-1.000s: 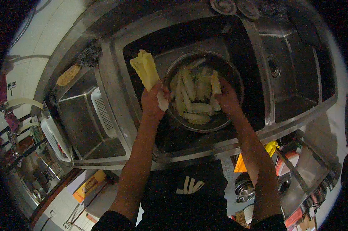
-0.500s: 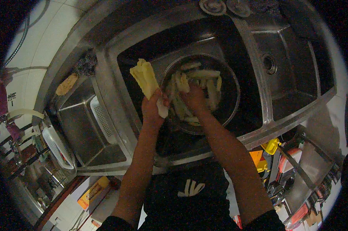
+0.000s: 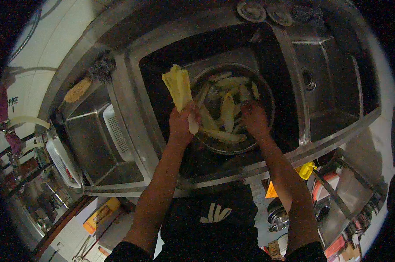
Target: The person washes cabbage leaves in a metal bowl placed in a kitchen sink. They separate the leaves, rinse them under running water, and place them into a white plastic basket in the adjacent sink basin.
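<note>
My left hand (image 3: 181, 125) is closed around a bunch of pale yellow napa cabbage leaves (image 3: 177, 87). Their frilly ends point up and away from me, and a white stem end shows below the fingers. It hangs over the left rim of a round metal basin (image 3: 232, 153). Inside, several loose cabbage leaves (image 3: 227, 111) lie in what looks like water. My right hand (image 3: 255, 120) reaches into the right side of the basin, beside some leaves. Its fingertips are dark and blurred, so their grip is unclear.
The basin stands in the middle sink (image 3: 153, 109) of a steel unit. To the left, a smaller sink (image 3: 84, 135) holds a white perforated basket (image 3: 116, 131); at right is a sink with a drain (image 3: 309, 78). A scrubber (image 3: 78, 90) lies on the left ledge.
My right hand has moved right across the basin, and the leaves there have shifted. The left hand still grips its bunch. The whole view has shifted slightly.
</note>
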Action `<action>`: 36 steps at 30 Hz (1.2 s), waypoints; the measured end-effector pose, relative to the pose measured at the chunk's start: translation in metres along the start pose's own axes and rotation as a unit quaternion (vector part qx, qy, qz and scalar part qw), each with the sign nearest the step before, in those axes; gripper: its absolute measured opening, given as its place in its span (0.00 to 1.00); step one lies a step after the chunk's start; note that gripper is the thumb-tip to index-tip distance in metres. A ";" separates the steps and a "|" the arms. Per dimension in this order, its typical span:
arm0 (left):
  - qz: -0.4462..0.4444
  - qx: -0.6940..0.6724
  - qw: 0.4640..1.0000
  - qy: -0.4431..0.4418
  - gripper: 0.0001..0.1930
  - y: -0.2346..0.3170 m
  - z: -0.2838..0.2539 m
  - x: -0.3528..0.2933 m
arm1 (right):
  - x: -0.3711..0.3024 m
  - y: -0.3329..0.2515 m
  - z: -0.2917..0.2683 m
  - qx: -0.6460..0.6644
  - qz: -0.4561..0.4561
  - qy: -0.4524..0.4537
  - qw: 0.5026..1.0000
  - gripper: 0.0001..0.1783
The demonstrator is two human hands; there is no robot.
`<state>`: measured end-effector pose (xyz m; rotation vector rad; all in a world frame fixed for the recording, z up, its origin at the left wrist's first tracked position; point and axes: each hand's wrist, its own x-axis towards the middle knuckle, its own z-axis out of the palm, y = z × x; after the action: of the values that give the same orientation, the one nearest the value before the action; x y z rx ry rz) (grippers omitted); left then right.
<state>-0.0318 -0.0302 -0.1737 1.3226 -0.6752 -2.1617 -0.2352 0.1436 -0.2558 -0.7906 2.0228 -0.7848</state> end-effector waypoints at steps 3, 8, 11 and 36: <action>0.006 0.012 1.000 -0.022 0.13 0.000 -0.001 0.001 | 0.016 0.007 0.002 -0.101 -0.083 0.157 0.979 0.32; 0.012 0.029 0.999 0.010 0.13 0.001 -0.007 0.007 | 0.007 -0.019 0.036 -0.201 -0.109 0.219 0.949 0.34; 0.031 -0.014 0.999 0.005 0.13 -0.002 -0.012 0.015 | 0.004 -0.020 0.058 -0.270 -0.010 0.016 0.963 0.35; -0.100 -0.020 0.993 -0.065 0.19 -0.003 -0.011 0.013 | -0.051 -0.097 -0.040 0.434 0.182 0.036 0.882 0.23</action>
<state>-0.0273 -0.0375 -0.1886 1.2850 -0.5656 -2.4251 -0.2205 0.1329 -0.1410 0.1353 1.5412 -1.3410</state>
